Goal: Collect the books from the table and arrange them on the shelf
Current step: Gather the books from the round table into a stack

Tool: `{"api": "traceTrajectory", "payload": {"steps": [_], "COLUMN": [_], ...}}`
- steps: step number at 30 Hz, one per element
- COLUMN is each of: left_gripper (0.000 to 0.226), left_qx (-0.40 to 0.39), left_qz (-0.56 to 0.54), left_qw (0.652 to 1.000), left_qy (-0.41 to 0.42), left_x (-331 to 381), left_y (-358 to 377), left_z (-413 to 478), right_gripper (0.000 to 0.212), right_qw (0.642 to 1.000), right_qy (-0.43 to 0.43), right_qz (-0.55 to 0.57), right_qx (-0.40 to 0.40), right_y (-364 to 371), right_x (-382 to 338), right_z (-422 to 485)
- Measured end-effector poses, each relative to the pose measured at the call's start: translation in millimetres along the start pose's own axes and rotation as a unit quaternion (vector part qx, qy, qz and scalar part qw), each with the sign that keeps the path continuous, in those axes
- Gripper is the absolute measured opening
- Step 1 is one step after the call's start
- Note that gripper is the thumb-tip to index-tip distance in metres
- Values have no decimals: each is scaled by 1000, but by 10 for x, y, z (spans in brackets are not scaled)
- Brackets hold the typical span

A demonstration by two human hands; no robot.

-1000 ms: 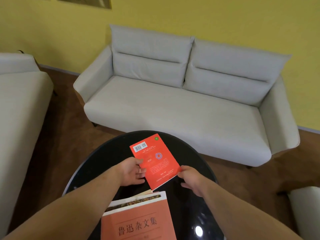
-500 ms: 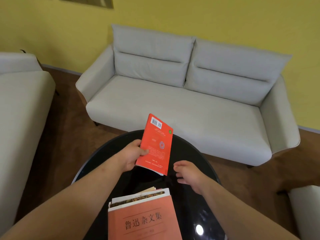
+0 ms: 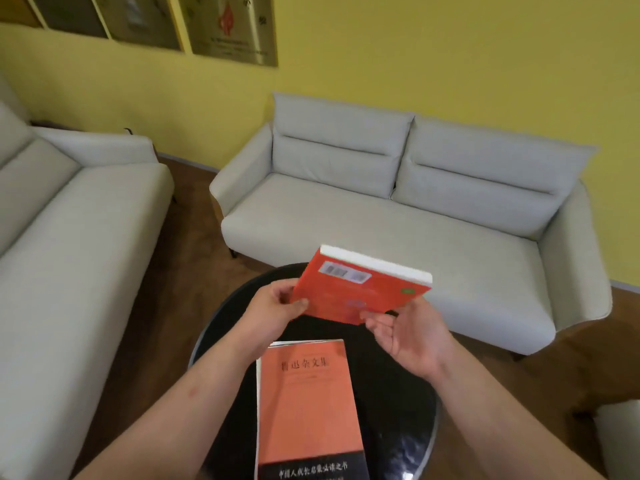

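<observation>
A bright red book (image 3: 360, 289) is lifted above the round black table (image 3: 398, 393), back cover facing me, white page edge on top. My left hand (image 3: 273, 313) pinches its lower left corner. My right hand (image 3: 405, 334) is palm up with fingers spread, its fingertips touching the book's lower right edge. An orange book (image 3: 308, 403) with Chinese title lies flat on the table near me, on top of at least one other book whose edge shows at its left. No shelf is in view.
A light grey two-seat sofa (image 3: 398, 209) stands beyond the table against the yellow wall. Another grey sofa (image 3: 62, 237) runs along the left. A pale seat corner (image 3: 620, 441) shows at the lower right. The floor is brown.
The red book went from resting on the table to being raised and turned wide-side across. My right hand came back up under its edge. The view tilted up, showing more wall.
</observation>
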State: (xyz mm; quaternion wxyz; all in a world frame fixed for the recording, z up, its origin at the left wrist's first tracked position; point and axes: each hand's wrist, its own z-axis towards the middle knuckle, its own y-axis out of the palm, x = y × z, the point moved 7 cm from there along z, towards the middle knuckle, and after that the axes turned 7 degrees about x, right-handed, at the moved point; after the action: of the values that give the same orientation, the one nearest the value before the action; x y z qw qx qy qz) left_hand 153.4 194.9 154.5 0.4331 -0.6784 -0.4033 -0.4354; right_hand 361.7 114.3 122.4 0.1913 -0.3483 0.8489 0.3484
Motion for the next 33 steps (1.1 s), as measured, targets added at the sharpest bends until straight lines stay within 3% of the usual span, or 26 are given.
{"api": "traceTrajectory", "payload": {"steps": [2,3,6,8,11,14,17,20,25,29,33], "left_gripper": [41,43,34,34,27,42,52,50,37,33,33], "left_qx": [-2,-3,11,19,75,123,151,159,183,222,196], "left_qz": [8,-43,-227,-268,-168,81,212,204,152,127,72], "left_qw": [1000,998,962,947,969,984,964,964,966,961,970], "left_qy": [-9,-38,-148,-175,-163,-97,-59,-69,-98,-102,-128], "left_x": [-21,-60,-219,-363,-551,-690,-770,-839,-931,-973,-1038], "left_y": [23,36,64,70,54,-2,-20,21,11,-41,-69], "left_z": [-230,-357,-733,-957,-1218,-1340,-1412,-1455,-1445,-1450,-1434], "right_gripper": [37,26,22,27,49,36,28,27,21,18,22], "right_qw": [1000,1000,989,980,969,925,890,873,912,901,901], "right_qy": [4,7,-19,-39,-50,-79,-125,-134,-90,-120,-122], "right_qz": [-2,-24,-143,-188,-241,-371,-438,-466,-399,-411,-408], "right_qx": [-3,3,40,45,35,23,35,48,45,71,75], "right_y": [8,-7,-112,-162,-203,-151,-138,-194,-280,-230,-248], "right_x": [162,256,433,512,684,865,958,1010,1149,1263,1305], "right_z": [-139,-200,-322,-422,-497,-536,-507,-434,-461,-380,-344]}}
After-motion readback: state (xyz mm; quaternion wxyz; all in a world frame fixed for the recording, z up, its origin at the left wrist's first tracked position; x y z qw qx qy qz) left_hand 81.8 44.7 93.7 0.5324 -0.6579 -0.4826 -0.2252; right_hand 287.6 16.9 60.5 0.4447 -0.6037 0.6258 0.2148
